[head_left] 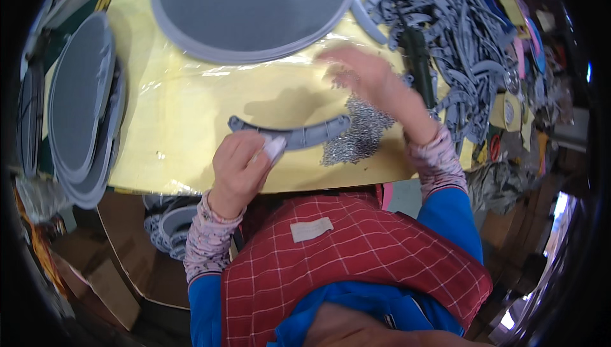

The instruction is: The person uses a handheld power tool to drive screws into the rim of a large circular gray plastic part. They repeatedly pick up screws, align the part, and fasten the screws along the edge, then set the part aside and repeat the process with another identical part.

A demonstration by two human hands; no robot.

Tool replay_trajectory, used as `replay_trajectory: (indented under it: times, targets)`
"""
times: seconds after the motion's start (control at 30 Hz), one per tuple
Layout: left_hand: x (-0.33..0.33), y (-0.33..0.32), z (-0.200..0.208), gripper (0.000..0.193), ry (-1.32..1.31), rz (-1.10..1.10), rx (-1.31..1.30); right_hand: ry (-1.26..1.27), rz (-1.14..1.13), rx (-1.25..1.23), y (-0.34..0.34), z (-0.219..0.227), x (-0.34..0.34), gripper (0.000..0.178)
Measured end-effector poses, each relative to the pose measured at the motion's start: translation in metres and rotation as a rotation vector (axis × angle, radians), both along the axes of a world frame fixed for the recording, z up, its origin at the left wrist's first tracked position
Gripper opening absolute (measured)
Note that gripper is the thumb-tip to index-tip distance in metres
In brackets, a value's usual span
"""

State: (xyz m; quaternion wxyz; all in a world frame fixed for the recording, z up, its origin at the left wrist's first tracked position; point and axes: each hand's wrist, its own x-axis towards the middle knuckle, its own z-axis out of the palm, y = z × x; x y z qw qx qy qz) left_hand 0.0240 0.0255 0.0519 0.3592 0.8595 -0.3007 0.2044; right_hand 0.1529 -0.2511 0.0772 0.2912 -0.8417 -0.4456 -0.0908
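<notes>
My left hand (238, 167) is closed on one end of a grey curved plastic piece (313, 134), shaped like an arc handle with ribs on its inner side. White wrapping covers a digit of this hand. Above the table, my right hand (374, 81) is smeared by motion, so its fingers and anything in them cannot be made out. Below that hand lies a heap of small silvery screws (358, 137), close to the free end of the curved piece. A dark green power screwdriver (417, 61) is just right of my right hand.
Large grey oval panels (254, 6) lie stacked at the table's far side. More oval panels (79, 99) overhang its left edge. A big pile of grey curved pieces (458, 41) fills the far right. Cardboard boxes (118, 290) stand below left.
</notes>
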Motion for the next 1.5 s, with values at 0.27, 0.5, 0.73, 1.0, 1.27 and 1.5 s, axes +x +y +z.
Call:
replay_trajectory:
  times: [0.27,0.5,0.73,1.0,1.27,1.5]
  targets:
    - [-0.021,-0.023,-0.029,0.024,0.062,0.095,0.282,-0.443,-0.145,-0.356,-0.031,-0.052,0.099,0.018]
    - [-0.034,-0.032,-0.034,0.026,0.032,0.152,0.275,-0.334,0.02,-0.25,-0.008,-0.025,-0.01,0.014]
    - [-0.04,-0.034,-0.03,0.029,0.05,0.195,0.32,-0.221,0.077,-0.227,0.013,-0.033,-0.057,0.015]
    - [-0.039,-0.035,-0.034,0.025,0.034,0.227,0.298,-0.007,-0.026,-0.181,-0.001,-0.028,-0.051,0.01]
    - [-0.035,-0.038,-0.031,0.022,0.073,0.194,0.269,-0.003,-0.133,-0.172,-0.036,-0.041,-0.036,0.01]
    - [-0.038,-0.039,-0.032,0.027,0.093,0.205,0.323,-0.018,-0.392,0.006,-0.069,-0.015,-0.066,0.026]
